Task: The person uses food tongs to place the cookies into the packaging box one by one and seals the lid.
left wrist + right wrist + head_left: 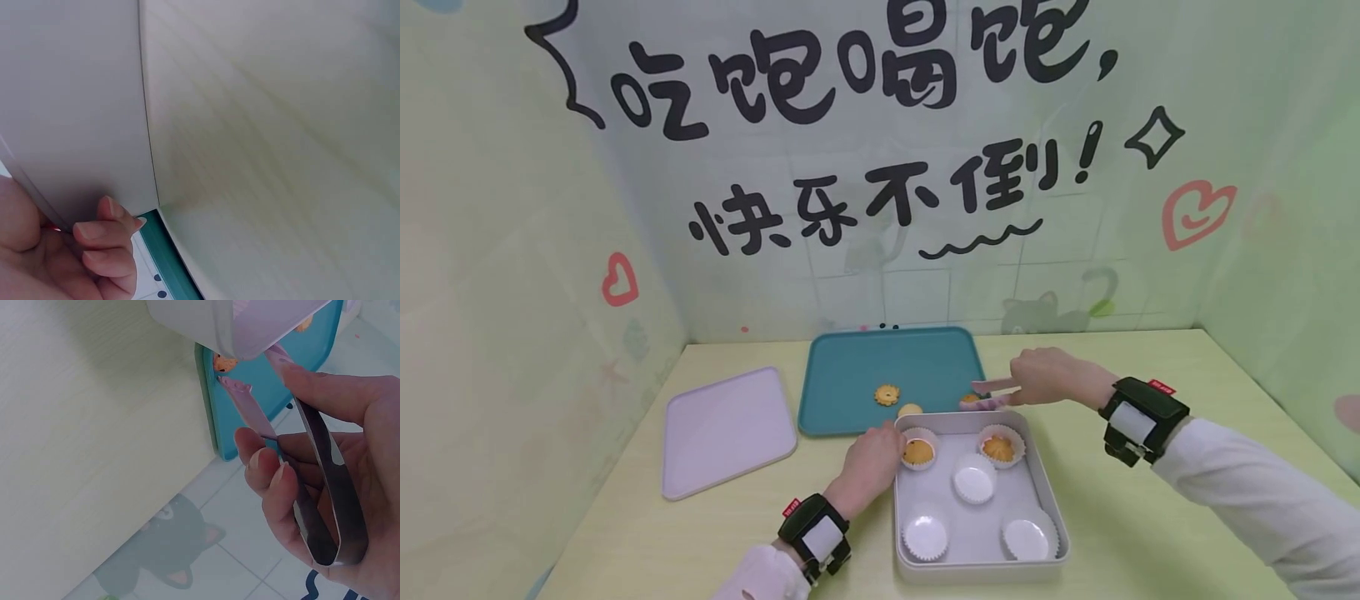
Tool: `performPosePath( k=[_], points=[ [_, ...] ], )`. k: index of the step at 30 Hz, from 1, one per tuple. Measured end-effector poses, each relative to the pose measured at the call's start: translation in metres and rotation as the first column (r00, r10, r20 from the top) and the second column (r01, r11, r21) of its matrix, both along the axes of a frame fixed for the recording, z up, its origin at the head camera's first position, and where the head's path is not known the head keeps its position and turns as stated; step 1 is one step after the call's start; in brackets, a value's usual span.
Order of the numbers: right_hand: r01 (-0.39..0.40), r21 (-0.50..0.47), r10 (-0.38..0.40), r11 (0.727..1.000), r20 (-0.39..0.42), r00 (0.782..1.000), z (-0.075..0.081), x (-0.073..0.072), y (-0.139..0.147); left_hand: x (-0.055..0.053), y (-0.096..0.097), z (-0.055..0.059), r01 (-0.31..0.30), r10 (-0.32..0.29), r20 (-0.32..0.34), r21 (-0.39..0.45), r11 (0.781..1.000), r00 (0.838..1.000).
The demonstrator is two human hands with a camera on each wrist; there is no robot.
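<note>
My left hand [871, 462] grips the far left corner of a white box [981, 573], its curled fingers against the outer wall. In the right wrist view, my right hand [375, 450] holds metal tongs [328, 469] with pink tips. Those tips are spread apart beside a cookie [970, 399] at the right edge of the teal tray [880, 358]; the box partly hides this in the right wrist view. Inside the box, one paper cup holds a round cookie [917, 452] and another a swirled cookie [1000, 449]. Three white paper cups [974, 479] there hold nothing.
A flower-shaped cookie [887, 395] and a pale round cookie [910, 410] lie on the teal tray, the latter close behind the box's far rim. To the left is a lilac tray [730, 433]. A printed backdrop [865, 292] rises behind the table.
</note>
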State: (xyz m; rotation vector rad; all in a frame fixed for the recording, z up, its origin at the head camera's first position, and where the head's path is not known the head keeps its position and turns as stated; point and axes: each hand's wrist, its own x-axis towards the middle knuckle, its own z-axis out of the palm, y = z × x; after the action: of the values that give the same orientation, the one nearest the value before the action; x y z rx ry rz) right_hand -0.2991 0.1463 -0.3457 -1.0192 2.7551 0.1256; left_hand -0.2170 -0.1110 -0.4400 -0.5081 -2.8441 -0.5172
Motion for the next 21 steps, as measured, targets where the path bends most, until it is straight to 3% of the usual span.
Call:
performPosePath(
  k=[11, 21],
  points=[
    [0.001, -0.007, -0.001, 1.0, -0.02, 1.0, -0.0031, -0.0033, -0.0023, 0.0012, 0.0008, 0.0004, 0.023, -0.024, -0.006, -0.064, 0.998, 1.0],
    [-0.047, -0.049, 0.043, 0.998, -0.078, 0.996, -0.0015, -0.0053, 0.0007, 0.0001, 0.0009, 0.0, 0.006, -0.006, 0.008, -0.017, 1.0, 1.0]
  ],
)
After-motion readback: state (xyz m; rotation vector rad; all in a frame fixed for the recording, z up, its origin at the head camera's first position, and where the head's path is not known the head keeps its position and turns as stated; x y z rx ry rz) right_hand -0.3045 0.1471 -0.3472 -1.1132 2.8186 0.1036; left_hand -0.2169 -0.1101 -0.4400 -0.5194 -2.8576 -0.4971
